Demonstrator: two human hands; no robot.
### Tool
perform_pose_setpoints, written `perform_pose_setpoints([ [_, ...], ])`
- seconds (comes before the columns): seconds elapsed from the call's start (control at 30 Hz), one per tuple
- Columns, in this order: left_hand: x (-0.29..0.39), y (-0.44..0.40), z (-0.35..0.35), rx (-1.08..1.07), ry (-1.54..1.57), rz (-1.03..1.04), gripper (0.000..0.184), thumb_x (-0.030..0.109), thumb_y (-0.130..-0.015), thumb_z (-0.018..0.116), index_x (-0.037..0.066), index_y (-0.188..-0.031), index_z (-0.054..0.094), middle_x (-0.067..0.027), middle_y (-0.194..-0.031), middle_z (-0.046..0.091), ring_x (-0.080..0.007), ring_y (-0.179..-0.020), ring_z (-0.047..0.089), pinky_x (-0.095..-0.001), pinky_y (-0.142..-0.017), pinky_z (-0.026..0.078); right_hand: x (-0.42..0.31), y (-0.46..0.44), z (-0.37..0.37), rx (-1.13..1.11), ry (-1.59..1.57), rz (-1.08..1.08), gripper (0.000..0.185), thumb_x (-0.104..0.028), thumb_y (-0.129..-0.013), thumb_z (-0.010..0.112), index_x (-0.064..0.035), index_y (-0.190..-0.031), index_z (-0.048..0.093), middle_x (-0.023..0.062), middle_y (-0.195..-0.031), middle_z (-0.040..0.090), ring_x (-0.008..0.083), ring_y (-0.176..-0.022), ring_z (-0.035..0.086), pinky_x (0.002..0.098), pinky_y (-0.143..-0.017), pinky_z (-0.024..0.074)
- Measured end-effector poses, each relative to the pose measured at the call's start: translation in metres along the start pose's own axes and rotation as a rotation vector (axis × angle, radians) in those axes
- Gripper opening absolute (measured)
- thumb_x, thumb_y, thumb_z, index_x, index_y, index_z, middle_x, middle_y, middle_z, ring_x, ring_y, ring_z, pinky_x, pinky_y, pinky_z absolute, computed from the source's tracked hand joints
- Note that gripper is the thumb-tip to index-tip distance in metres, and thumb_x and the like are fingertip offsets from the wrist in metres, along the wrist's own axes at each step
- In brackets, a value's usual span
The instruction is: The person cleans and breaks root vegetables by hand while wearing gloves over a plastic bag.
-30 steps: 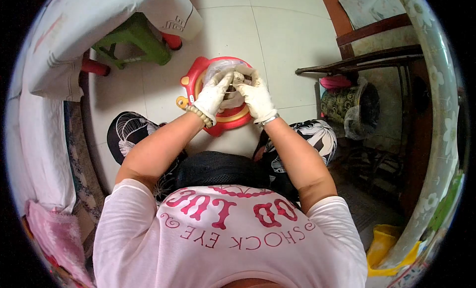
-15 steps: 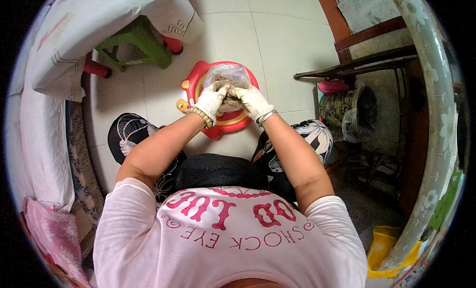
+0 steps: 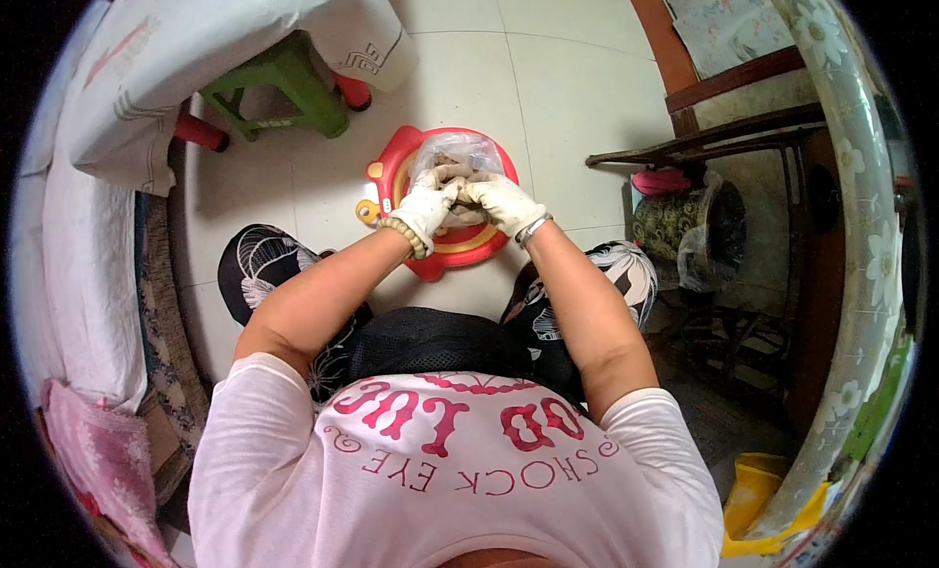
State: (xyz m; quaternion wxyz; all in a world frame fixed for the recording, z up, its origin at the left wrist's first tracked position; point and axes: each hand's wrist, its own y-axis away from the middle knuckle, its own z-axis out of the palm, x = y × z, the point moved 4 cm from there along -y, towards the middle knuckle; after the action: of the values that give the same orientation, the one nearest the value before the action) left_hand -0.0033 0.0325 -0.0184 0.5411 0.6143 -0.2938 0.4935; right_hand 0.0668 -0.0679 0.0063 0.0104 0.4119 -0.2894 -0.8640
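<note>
A clear plastic bag (image 3: 471, 149) with brownish contents rests on a round red and yellow stool (image 3: 497, 157) on the floor. Over the bag, my left hand (image 3: 428, 204), in a whitish glove with a beaded bracelet at the wrist, has its fingers curled inward. My right hand (image 3: 501, 202), gloved too and with a metal band at the wrist, meets it fingertip to fingertip. Both hands are closed around something small that I cannot make out. The fingers cover part of the bag's opening.
A green stool (image 3: 279, 89) stands under a cloth-covered table (image 3: 235, 30) at the upper left. On the right are a dark wooden frame (image 3: 714, 137), a patterned container (image 3: 670, 221) with a plastic bag, and a yellow bag (image 3: 758, 499) lower down. My knees flank the red stool.
Both hands have moved from being raised over the bag to lower, closer together, with fingertips meeting. More of the bag and its contents shows beyond them. The view has shifted slightly.
</note>
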Motion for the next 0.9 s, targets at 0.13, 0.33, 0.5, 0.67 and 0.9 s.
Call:
perform_pose_setpoints([
  [0.13, -0.01, -0.004, -0.006, 0.15, 0.108, -0.181, 0.026, 0.017, -0.09, 0.054, 0.004, -0.113, 0.054, -0.0077, -0.1, 0.061, -0.0162, -0.086, 0.06, -0.0292, -0.076, 0.051, 0.002, -0.006, 0.007, -0.078, -0.105, -0.064, 0.034, -0.001, -0.082, 0.052, -0.0051, -0.116, 0.054, 0.0083, -0.084, 0.063, 0.0163, -0.066, 0.062, 0.0258, -0.056, 0.0535],
  [0.33, -0.027, -0.012, -0.009, 0.071, 0.315, -0.133, 0.028, 0.016, -0.089, 0.056, 0.005, -0.114, 0.052, -0.0083, -0.1, 0.061, -0.0176, -0.088, 0.06, -0.0296, -0.078, 0.051, 0.019, -0.023, -0.003, -0.073, 0.043, -0.155, 0.037, -0.008, -0.083, 0.046, -0.0057, -0.12, 0.051, 0.0067, -0.087, 0.062, 0.013, -0.062, 0.061, 0.0242, -0.052, 0.0516],
  [0.5, -0.023, -0.005, -0.009, 0.117, 0.03, -0.087, 0.03, 0.028, -0.09, 0.053, 0.008, -0.113, 0.049, -0.006, -0.083, 0.059, -0.0131, -0.054, 0.052, -0.0264, -0.042, 0.04, 0.019, -0.016, 0.002, -0.026, 0.076, -0.101, 0.036, -0.01, -0.083, 0.046, -0.0065, -0.119, 0.053, 0.0053, -0.086, 0.062, 0.0124, -0.061, 0.06, 0.025, -0.053, 0.0519],
  [0.67, -0.013, 0.001, -0.005, 0.166, -0.093, -0.082, 0.029, 0.028, -0.09, 0.053, 0.01, -0.113, 0.049, -0.0052, -0.081, 0.059, -0.0119, -0.054, 0.051, -0.0257, -0.042, 0.039, 0.02, -0.013, 0.002, -0.037, 0.111, -0.139, 0.037, -0.015, -0.086, 0.047, -0.0106, -0.122, 0.051, 0.0032, -0.092, 0.064, 0.0111, -0.067, 0.063, 0.0199, -0.053, 0.0492],
  [0.9, -0.015, 0.005, -0.001, 0.175, -0.054, -0.048, 0.03, 0.026, -0.089, 0.054, 0.008, -0.113, 0.049, -0.0062, -0.088, 0.058, -0.0131, -0.065, 0.055, -0.0257, -0.048, 0.044, 0.007, 0.004, 0.023, 0.174, 0.289, -0.043, 0.029, -0.017, -0.084, 0.045, -0.0048, -0.109, 0.05, 0.005, -0.088, 0.06, 0.0115, -0.065, 0.058, 0.0215, -0.048, 0.047],
])
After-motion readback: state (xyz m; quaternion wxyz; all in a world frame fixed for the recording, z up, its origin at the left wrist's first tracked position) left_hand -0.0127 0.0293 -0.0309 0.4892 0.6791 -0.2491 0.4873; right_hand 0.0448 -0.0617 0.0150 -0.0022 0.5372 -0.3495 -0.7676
